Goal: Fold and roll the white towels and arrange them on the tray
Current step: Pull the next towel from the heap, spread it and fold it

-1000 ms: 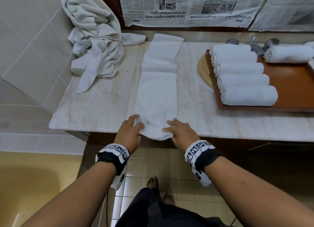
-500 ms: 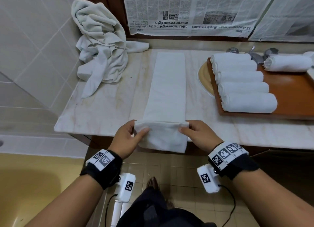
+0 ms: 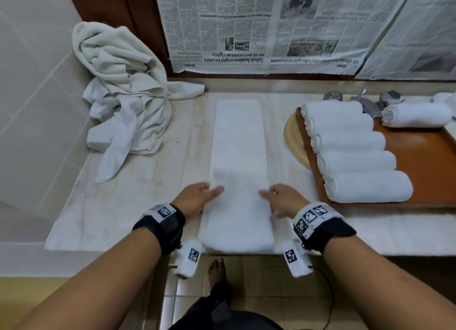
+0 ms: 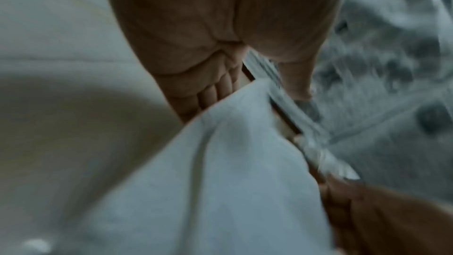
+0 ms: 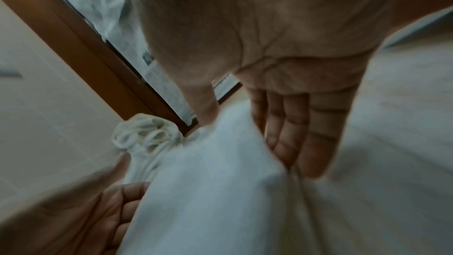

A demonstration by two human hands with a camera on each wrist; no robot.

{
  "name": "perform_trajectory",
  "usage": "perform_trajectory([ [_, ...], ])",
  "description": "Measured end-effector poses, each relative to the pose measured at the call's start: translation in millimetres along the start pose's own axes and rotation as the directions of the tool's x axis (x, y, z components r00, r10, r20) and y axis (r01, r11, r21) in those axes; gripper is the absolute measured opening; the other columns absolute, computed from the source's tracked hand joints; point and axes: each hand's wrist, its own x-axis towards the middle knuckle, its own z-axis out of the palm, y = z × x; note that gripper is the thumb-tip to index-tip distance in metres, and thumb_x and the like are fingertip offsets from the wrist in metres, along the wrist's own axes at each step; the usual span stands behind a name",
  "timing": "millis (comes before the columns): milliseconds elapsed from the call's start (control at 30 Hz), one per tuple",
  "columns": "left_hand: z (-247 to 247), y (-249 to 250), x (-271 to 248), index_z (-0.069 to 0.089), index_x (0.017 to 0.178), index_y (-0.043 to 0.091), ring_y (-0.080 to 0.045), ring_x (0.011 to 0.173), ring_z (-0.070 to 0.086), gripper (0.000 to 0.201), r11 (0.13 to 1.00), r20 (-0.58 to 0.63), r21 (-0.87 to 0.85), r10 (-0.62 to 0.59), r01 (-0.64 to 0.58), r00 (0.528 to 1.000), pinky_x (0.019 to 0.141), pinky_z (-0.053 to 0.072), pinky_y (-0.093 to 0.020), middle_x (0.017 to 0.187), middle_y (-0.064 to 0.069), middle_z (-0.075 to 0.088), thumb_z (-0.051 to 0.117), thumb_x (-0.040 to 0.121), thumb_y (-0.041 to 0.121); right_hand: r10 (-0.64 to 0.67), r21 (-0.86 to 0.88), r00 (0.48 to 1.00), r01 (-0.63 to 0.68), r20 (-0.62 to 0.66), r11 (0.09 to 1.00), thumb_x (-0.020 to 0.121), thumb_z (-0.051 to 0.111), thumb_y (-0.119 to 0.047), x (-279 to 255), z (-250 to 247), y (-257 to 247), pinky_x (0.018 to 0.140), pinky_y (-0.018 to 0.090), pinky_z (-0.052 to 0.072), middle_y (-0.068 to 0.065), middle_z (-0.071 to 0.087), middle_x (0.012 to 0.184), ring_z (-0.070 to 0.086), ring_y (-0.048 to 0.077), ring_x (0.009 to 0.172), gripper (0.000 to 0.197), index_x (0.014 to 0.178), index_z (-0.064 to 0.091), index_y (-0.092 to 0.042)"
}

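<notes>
The folded towel (image 3: 238, 171) lies as a long strip on the counter (image 3: 123, 218), from the front edge toward the back wall, between the pile (image 3: 123, 102) at the back left corner and the tray (image 3: 424, 162) at the right end. Its near end is doubled back over the strip, probably to make the thick core that a roll starts from.

The left hand (image 3: 197, 199) grips the left edge of this fold, thumb on top and fingers (image 4: 215, 92) under the cloth. The right hand (image 3: 281, 199) takes the right edge the same way, thumb above, fingers (image 5: 289, 129) mostly straight against the cloth. I think the two hands stand at opposite edges so that the roll stays straight and even.

On the tray I count five rolls (image 3: 355, 157) side by side along its left edge, and a sixth roll (image 3: 417, 115) apart at the back. They lie parallel, likely to leave space for more. The pile is too tangled to count its towels.
</notes>
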Motion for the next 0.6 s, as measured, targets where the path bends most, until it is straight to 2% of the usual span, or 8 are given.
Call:
perform_trajectory([
  [67,-2.1,-0.1,18.8,0.070,0.105,0.015,-0.020,0.097,0.070,0.053,0.966,0.122,0.260,-0.027,-0.005,0.992,0.093,0.054,-0.043,0.104,0.001,0.074,0.077,0.075,0.058,0.048,-0.168,0.998,-0.040,0.044,0.985,0.092,0.064,-0.038,13.1,1.1,1.5,0.084,0.048,0.057,0.011,0.065,0.084,0.068,0.034,0.084,0.031,0.080,0.055,-0.011],
  [167,-4.8,5.4,45.2,0.070,0.106,0.015,-0.015,0.094,0.069,0.028,0.934,0.151,0.354,-0.008,-0.047,0.988,0.087,0.055,-0.033,0.105,0.003,0.072,0.070,0.088,0.037,0.054,-0.198,0.998,-0.047,0.032,0.979,0.090,0.064,-0.026,32.1,-6.9,-5.6,0.073,0.044,0.056,0.014,0.062,0.078,0.063,0.030,0.070,0.026,0.073,0.049,-0.013],
  [233,-10.9,10.8,61.0,0.071,0.106,0.017,-0.017,0.094,0.070,0.036,0.945,0.146,0.321,0.017,-0.063,0.989,0.091,0.055,-0.040,0.104,0.002,0.074,0.069,0.084,0.046,0.012,-0.147,1.000,-0.013,-0.003,0.989,0.090,0.062,-0.023,44.6,-15.0,-15.0,0.065,0.038,0.048,0.010,0.053,0.073,0.053,0.024,0.064,0.029,0.070,0.044,-0.013],
  [267,-14.8,14.0,67.4,0.070,0.107,0.018,-0.017,0.096,0.070,0.042,0.948,0.143,0.312,0.019,-0.063,0.990,0.093,0.054,-0.044,0.105,0.003,0.074,0.067,0.081,0.051,0.000,-0.115,1.000,-0.003,-0.023,0.993,0.091,0.061,-0.023,51.0,-18.4,-19.4,0.066,0.036,0.047,0.009,0.054,0.074,0.053,0.024,0.065,0.028,0.071,0.045,-0.011],
  [333,-21.6,12.1,80.5,0.070,0.111,0.020,-0.017,0.099,0.070,0.048,0.947,0.157,0.319,-0.004,-0.047,0.988,0.095,0.053,-0.046,0.109,0.004,0.073,0.064,0.078,0.055,0.019,-0.110,0.999,-0.016,0.026,0.994,0.090,0.058,-0.025,63.8,-20.2,-22.9,0.078,0.041,0.056,0.011,0.065,0.088,0.064,0.028,0.078,0.023,0.086,0.058,-0.003],
  [400,-22.8,13.5,84.7,0.069,0.112,0.019,-0.018,0.100,0.069,0.040,0.932,0.160,0.360,-0.016,-0.043,0.987,0.095,0.053,-0.045,0.110,0.004,0.073,0.064,0.086,0.049,0.077,-0.151,0.992,-0.062,0.098,0.987,0.087,0.057,-0.027,74.5,-17.2,-20.4,0.087,0.047,0.056,0.014,0.068,0.102,0.066,0.030,0.090,0.030,0.103,0.063,-0.002],
  [500,-22.2,12.1,84.2,0.069,0.113,0.019,-0.018,0.099,0.068,0.035,0.914,0.143,0.402,-0.013,-0.047,0.990,0.094,0.053,-0.044,0.110,0.003,0.072,0.062,0.092,0.046,0.088,-0.249,0.990,-0.058,0.110,0.967,0.094,0.053,-0.025,77.6,-14.5,-25.2,0.083,0.033,0.050,0.007,0.061,0.103,0.060,0.025,0.092,0.021,0.098,0.056,-0.005],
  [600,-19.7,10.6,77.2,0.070,0.109,0.020,-0.016,0.097,0.069,0.034,0.922,0.101,0.385,0.000,-0.039,0.995,0.092,0.054,-0.043,0.107,0.005,0.073,0.063,0.091,0.048,0.080,-0.359,0.992,-0.039,0.099,0.933,0.098,0.049,-0.026,78.5,-13.7,-28.9,0.077,0.028,0.040,0.005,0.053,0.101,0.052,0.022,0.092,0.016,0.094,0.049,-0.011],
])
